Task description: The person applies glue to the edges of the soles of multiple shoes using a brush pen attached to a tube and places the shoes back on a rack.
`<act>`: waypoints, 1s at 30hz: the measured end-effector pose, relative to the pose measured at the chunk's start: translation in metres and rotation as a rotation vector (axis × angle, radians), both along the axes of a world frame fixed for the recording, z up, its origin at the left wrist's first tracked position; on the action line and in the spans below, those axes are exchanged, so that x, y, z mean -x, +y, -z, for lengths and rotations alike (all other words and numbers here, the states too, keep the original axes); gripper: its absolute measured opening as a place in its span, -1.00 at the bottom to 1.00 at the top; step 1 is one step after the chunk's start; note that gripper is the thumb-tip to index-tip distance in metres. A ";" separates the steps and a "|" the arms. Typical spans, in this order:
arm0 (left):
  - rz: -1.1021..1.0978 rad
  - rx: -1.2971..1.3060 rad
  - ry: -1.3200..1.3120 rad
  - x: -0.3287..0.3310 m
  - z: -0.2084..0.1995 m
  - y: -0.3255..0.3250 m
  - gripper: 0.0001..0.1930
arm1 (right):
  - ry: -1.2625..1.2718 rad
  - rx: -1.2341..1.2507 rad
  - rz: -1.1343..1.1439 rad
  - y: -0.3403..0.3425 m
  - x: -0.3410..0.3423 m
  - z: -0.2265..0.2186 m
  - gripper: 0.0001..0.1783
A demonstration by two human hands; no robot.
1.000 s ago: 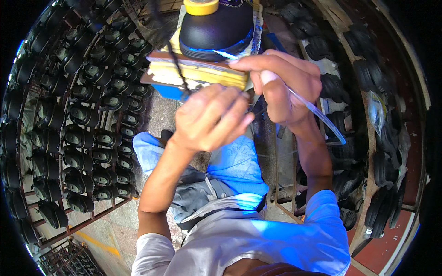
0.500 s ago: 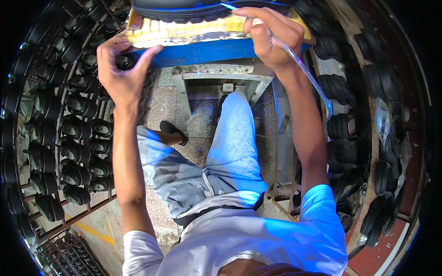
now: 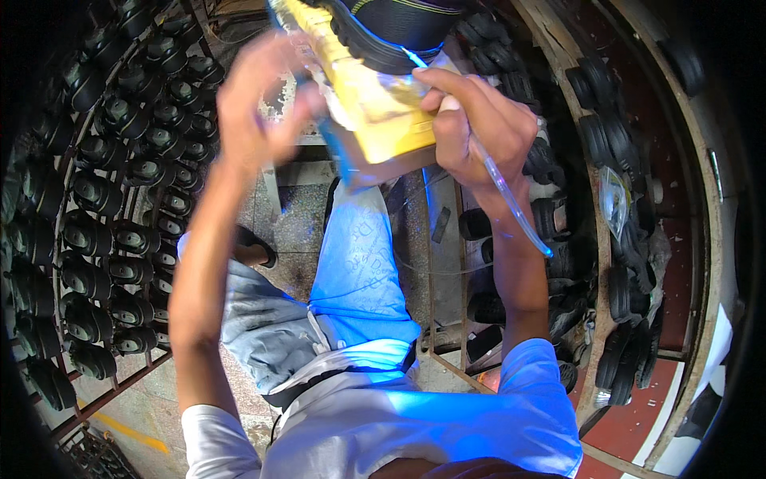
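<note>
A black shoe (image 3: 401,28) with yellow stitching rests on a yellow-topped, blue-edged board (image 3: 399,144) at the top. Between my right hand's (image 3: 488,132) thumb and fingers is a slim clear rod with a pale tip (image 3: 504,195); its tip meets the shoe's lower edge, where a blue glow shows. My left hand (image 3: 259,108) is smeared by motion beside the board's left edge. Its thumb and fingers look spread, and whether they touch the board is hard to make out.
Racks of black shoes (image 3: 88,231) fill the left side. More black shoes and soles line a curved wooden shelf (image 3: 610,319) on the right, with a clear plastic bag (image 3: 614,199) there. A pale stand (image 3: 271,188) sits under the board.
The board and shoe have turned, the board's near right corner now pointing toward me. My left hand has moved up and right. My right hand keeps the rod at the shoe's edge.
</note>
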State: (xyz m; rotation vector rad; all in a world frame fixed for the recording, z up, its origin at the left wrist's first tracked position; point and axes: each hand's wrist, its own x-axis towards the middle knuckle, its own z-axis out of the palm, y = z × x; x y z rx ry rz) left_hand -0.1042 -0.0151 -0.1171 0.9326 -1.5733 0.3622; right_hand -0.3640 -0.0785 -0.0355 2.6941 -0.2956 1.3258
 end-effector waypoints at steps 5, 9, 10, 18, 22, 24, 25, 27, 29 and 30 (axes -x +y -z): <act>-0.166 -0.012 0.028 0.019 0.024 0.066 -0.80 | -0.058 0.018 -0.092 0.005 -0.029 0.007 -0.71; -0.300 -0.060 0.121 -0.020 0.029 0.064 -0.62 | -0.148 0.058 -0.144 -0.014 -0.057 0.025 -0.70; -0.290 -0.084 0.168 -0.025 0.026 0.061 -0.53 | -0.162 0.077 -0.127 -0.018 -0.063 0.028 -0.70; -0.363 -0.309 0.373 -0.045 0.009 0.034 -0.42 | -0.280 0.162 -0.115 -0.056 -0.091 0.035 -0.58; -0.392 -0.299 0.377 -0.060 0.016 0.015 -0.52 | -0.260 0.186 0.046 -0.052 -0.071 0.032 -0.66; -0.380 -0.370 0.397 -0.062 0.016 0.015 -0.46 | -0.262 0.181 0.121 -0.051 -0.058 0.035 -0.71; -0.342 -0.360 0.401 -0.067 0.018 0.015 -0.45 | -0.243 0.192 0.186 -0.051 -0.050 0.039 -0.71; -0.257 -0.319 0.416 -0.070 0.019 0.013 -0.42 | -0.241 0.218 0.247 -0.055 -0.032 0.044 -0.69; -0.224 -0.248 0.380 -0.079 0.025 0.004 -0.47 | -0.260 0.230 0.238 -0.063 -0.008 0.043 -0.70; -0.209 -0.242 0.367 -0.083 0.024 0.002 -0.47 | -0.280 0.234 0.225 -0.066 0.000 0.040 -0.70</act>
